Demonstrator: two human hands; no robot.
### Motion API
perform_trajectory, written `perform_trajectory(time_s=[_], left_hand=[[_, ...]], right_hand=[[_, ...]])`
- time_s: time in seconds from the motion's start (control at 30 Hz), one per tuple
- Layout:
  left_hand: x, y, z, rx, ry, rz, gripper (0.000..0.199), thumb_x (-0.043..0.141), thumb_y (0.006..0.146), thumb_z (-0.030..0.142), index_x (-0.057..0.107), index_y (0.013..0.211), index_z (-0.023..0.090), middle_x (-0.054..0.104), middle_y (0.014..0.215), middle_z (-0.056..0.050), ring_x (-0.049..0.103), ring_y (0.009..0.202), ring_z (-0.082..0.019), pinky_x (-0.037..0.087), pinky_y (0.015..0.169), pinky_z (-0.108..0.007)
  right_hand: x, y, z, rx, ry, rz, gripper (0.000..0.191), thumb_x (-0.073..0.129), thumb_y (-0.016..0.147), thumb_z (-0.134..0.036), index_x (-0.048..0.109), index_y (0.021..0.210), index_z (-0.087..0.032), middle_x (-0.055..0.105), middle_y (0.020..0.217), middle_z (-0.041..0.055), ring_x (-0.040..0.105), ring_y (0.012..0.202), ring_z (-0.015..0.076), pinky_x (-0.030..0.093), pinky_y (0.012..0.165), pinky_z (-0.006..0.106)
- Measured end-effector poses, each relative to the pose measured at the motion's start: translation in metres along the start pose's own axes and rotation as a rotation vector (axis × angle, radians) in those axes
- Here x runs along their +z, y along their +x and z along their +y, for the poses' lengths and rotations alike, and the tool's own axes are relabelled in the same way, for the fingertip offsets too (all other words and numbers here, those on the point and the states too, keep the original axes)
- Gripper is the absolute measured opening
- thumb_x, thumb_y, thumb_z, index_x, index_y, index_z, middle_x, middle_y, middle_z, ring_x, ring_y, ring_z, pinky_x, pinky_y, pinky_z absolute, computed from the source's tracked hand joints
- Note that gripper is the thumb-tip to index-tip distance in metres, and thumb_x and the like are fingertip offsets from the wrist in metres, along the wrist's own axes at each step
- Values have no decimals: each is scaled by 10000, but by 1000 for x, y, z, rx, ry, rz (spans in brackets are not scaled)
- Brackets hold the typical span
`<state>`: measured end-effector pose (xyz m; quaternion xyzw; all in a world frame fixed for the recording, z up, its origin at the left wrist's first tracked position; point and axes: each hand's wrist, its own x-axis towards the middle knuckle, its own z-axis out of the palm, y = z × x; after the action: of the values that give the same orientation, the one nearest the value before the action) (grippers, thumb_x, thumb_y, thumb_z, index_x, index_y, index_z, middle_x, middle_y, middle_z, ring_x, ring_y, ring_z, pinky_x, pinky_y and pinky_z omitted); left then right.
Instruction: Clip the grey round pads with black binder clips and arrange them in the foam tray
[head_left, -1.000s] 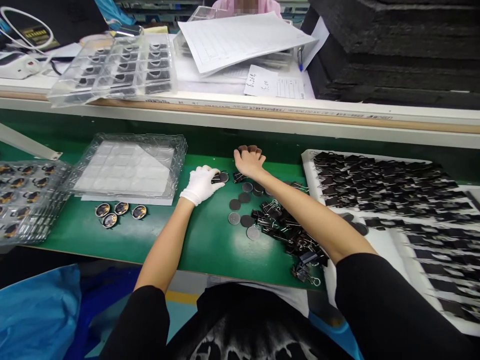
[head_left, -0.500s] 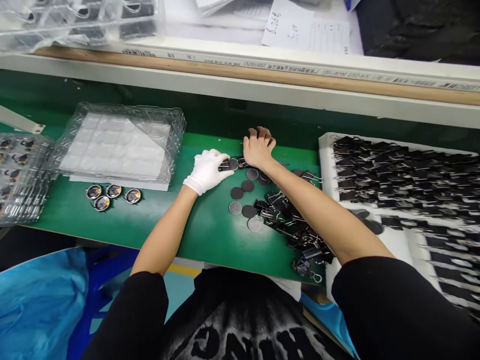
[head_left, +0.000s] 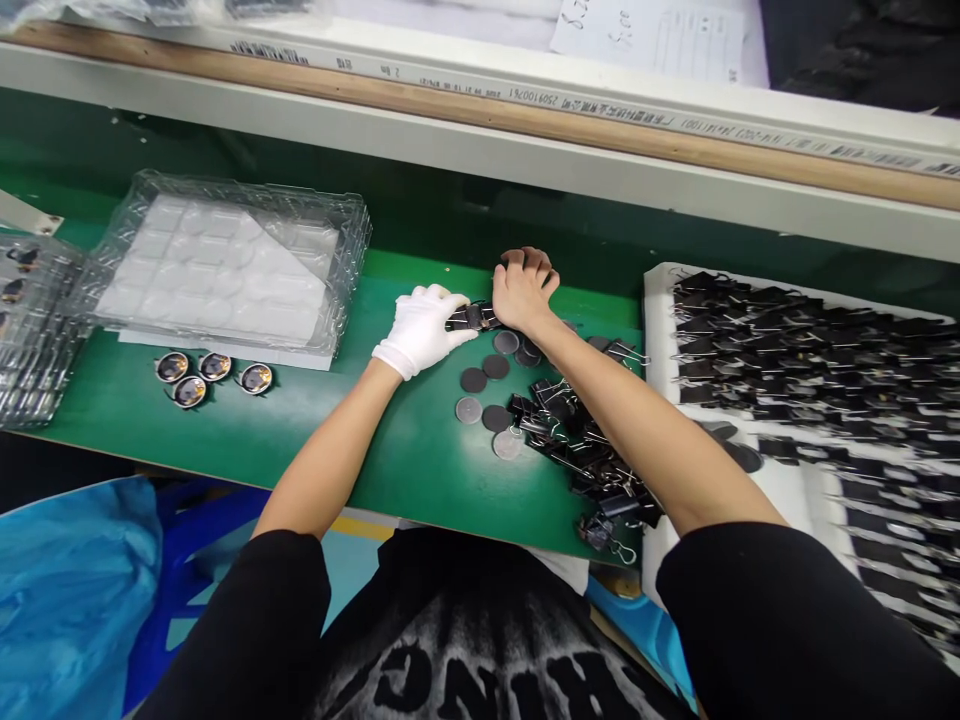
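Observation:
My left hand (head_left: 421, 330), in a white glove, is closed on a black binder clip (head_left: 459, 317) with wire handles. My bare right hand (head_left: 523, 290) is at the other end of the small dark assembly (head_left: 480, 316), pressing a black clip there with its thumb side; its other fingers are curled and spread. Several round dark discs (head_left: 496, 367) lie on the green table just below my hands. A pile of loose black binder clips (head_left: 600, 460) sits under and beside my right forearm.
Four round dark-lensed pieces (head_left: 256, 378) lie at the left, below a stack of clear plastic trays (head_left: 225, 270). More filled trays (head_left: 34, 320) stand at the far left. A white tray (head_left: 656, 330) with rows of black clips is at the right. A shelf edge (head_left: 480, 140) runs behind.
The two clips have come closer together over the disc between my hands, covering more of it. The whole view has shifted slightly.

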<state>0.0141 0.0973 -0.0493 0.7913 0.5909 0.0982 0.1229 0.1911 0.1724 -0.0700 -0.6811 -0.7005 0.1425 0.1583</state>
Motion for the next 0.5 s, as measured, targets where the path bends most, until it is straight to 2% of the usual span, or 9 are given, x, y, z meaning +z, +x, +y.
perform_trajectory(time_s=[0.17, 0.3, 0.4, 0.47, 0.5], left_hand=[[2, 0, -1, 8, 1, 21, 518, 630, 893, 597, 647, 1292, 268, 626, 1248, -111, 527, 1173, -345, 384, 952, -451], [0, -2, -1, 4, -13, 48, 542, 652, 883, 586, 636, 1307, 250, 650, 1236, -124, 552, 1203, -350, 407, 992, -467], [-5, -5, 0, -35, -233, 103, 572, 675, 887, 510, 562, 1372, 229, 658, 1289, -115, 615, 1192, -285, 456, 1010, -411], [-11, -8, 2, -116, -477, 124, 541, 662, 893, 496, 543, 1342, 219, 695, 1226, -93, 688, 1046, -213, 514, 926, -340], [-15, -10, 4, -162, -586, 123, 497, 629, 908, 518, 552, 1294, 215, 723, 1138, -76, 708, 934, -184, 533, 862, -314]], right_hand=[[-2, -5, -5, 25, -11, 14, 421, 266, 1009, -344, 491, 1340, -211, 390, 1524, 152, 238, 1490, 311, 162, 1199, 592], [-10, -3, -15, 112, 56, -50, 430, 258, 1020, -383, 497, 1330, -206, 351, 1563, 172, 195, 1514, 341, 132, 1189, 656], [-37, 1, -21, 157, 176, -107, 504, 217, 1031, -497, 527, 1322, -226, 380, 1556, 181, 238, 1504, 389, 191, 1151, 706], [-63, -4, -20, 104, 248, -132, 517, 258, 1021, -561, 581, 1279, -249, 512, 1455, 167, 404, 1415, 383, 325, 1109, 662], [-76, -10, -18, 53, 280, -153, 485, 341, 1001, -584, 616, 1238, -262, 587, 1374, 141, 499, 1333, 354, 398, 1082, 602]])
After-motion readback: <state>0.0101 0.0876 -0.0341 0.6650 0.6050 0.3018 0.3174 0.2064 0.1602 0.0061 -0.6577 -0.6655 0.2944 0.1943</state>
